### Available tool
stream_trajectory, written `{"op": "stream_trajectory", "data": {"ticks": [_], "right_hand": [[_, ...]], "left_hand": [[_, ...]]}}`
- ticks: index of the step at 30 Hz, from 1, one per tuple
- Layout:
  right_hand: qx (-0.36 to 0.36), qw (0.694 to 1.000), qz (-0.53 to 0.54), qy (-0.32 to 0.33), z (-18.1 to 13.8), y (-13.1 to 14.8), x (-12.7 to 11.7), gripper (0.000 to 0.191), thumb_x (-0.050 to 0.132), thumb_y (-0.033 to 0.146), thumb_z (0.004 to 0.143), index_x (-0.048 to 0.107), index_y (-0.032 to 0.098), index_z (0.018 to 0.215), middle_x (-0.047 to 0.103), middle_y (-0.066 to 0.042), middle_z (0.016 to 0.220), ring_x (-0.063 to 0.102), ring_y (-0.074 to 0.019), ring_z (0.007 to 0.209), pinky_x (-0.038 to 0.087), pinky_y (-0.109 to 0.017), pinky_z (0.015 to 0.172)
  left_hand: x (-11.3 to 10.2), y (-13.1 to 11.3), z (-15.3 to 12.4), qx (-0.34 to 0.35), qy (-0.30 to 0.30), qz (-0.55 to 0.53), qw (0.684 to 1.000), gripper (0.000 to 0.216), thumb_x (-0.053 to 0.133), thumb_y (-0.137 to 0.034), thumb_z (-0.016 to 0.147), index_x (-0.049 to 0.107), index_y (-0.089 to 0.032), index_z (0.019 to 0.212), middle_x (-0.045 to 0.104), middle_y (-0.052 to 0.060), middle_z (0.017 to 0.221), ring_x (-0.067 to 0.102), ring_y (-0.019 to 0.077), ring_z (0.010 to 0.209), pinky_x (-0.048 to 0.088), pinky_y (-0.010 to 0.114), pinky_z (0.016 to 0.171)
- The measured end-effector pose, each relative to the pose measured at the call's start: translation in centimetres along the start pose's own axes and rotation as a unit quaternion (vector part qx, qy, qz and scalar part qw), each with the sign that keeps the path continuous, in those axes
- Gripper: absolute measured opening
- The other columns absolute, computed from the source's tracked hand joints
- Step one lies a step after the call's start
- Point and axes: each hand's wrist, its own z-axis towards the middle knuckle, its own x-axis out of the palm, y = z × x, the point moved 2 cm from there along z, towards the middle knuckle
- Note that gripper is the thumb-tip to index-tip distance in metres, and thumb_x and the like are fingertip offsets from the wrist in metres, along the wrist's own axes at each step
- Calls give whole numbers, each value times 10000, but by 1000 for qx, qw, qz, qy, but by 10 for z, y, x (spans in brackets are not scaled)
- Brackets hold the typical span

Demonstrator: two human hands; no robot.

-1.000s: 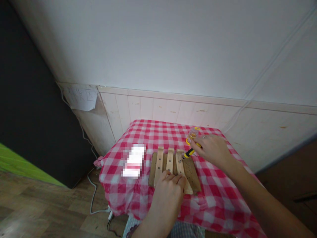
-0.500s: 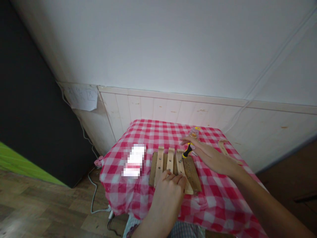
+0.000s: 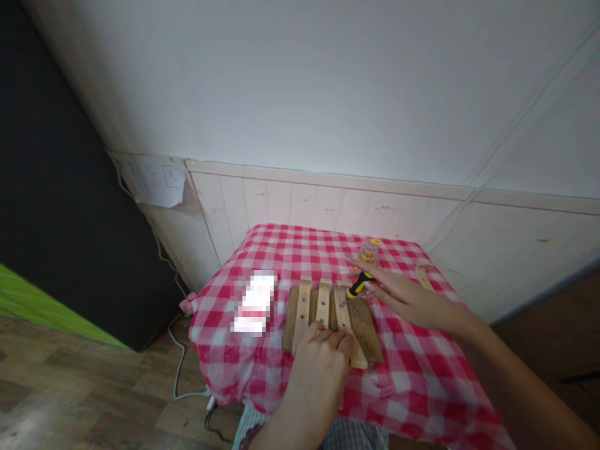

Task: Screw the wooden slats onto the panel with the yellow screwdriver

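Observation:
A dark wooden board (image 3: pixel 368 328) lies on the table, with three pale curved wooden strips (image 3: pixel 304 306) across it, each with dark screw heads. My left hand (image 3: pixel 325 350) is closed over the lower part of the strips, its curled fingers on the right strip (image 3: pixel 359 357); the fingertips are partly hidden. A black and yellow screwdriver (image 3: pixel 359 285) leans with its tip at a screw in the upper part of the right strip. My right hand (image 3: pixel 398 294) has the screwdriver's handle end between its long straight fingers and its thumb.
A clear container with a yellow rim (image 3: pixel 369 251) and small yellowish pieces stands behind my right hand. Another curved strip (image 3: pixel 424 277) lies at the right. A blurred white item (image 3: pixel 257 303) is at the left on the checked tablecloth (image 3: pixel 300 244). A cable (image 3: pixel 177 369) hangs at the left.
My right hand has shifted slightly right, and the screwdriver's handle leans further to the right. My left hand stays on the strips.

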Motion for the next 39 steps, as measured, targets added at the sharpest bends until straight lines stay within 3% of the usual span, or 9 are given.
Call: {"op": "stream_trajectory", "data": {"ticks": [4,10,13,18,24,27,30,33,39], "right_hand": [[-22,999,-13,32,3,-3,-5,499,364,328,1017,449,262,1504,705,-120,1285,711,-263,1078,584,-408,881],[-3,997,-79,19,16,4,-11,340,443,468,1004,686,238,1066,758,-65,892,701,-225,768,504,-312,642],[-2,986,-164,-1,19,6,-10,422,436,579,988,675,237,922,732,-39,778,661,-207,655,408,-283,571],[7,955,-285,-84,24,9,0,562,356,575,1007,717,202,793,721,-71,658,623,-198,574,287,-283,534],[109,925,-350,-99,26,11,3,659,302,542,1018,723,186,656,687,-104,576,609,-213,503,246,-296,470],[83,958,-245,-127,27,10,6,551,291,469,1037,736,186,878,748,-116,774,692,-245,674,421,-312,533],[-26,988,-11,-154,26,7,17,423,320,426,1043,688,233,1126,743,-119,1086,698,-256,1016,546,-391,812],[-17,967,193,-164,23,2,32,388,382,492,1025,666,249,1130,721,-97,1012,697,-230,921,560,-381,797],[15,916,372,-151,21,6,40,313,338,511,985,545,276,979,559,-16,778,602,-209,718,538,-355,679]], "left_hand": [[2,2,-1,9,-17,-5,1000,232,534,-11,960,673,-142,1091,750,41,1153,700,196,991,452,359,941],[5,2,-2,6,-13,-4,1000,248,520,3,957,673,-146,1082,753,34,1138,701,187,972,459,348,924],[6,2,-1,14,-21,3,1000,259,514,0,956,666,-150,1103,753,34,1141,698,186,979,459,349,928],[6,3,-1,7,-19,-5,1000,265,491,10,957,665,-154,1071,755,29,1112,696,187,965,448,344,936],[5,3,0,5,-13,-8,1000,242,516,9,952,674,-147,1050,757,30,1100,700,184,971,452,344,948],[5,3,-1,11,-24,-2,1000,244,521,6,946,679,-156,1036,762,26,1078,702,179,947,462,347,933],[5,3,-1,16,-27,3,999,238,528,-3,943,682,-163,1028,761,28,1087,698,180,944,464,351,930],[5,3,-1,17,-29,5,999,236,525,-2,947,679,-165,1019,761,24,1082,697,174,938,460,347,933],[4,1,0,11,-25,2,1000,197,536,-27,965,673,-160,1016,760,23,1067,698,183,947,452,347,929]]}}
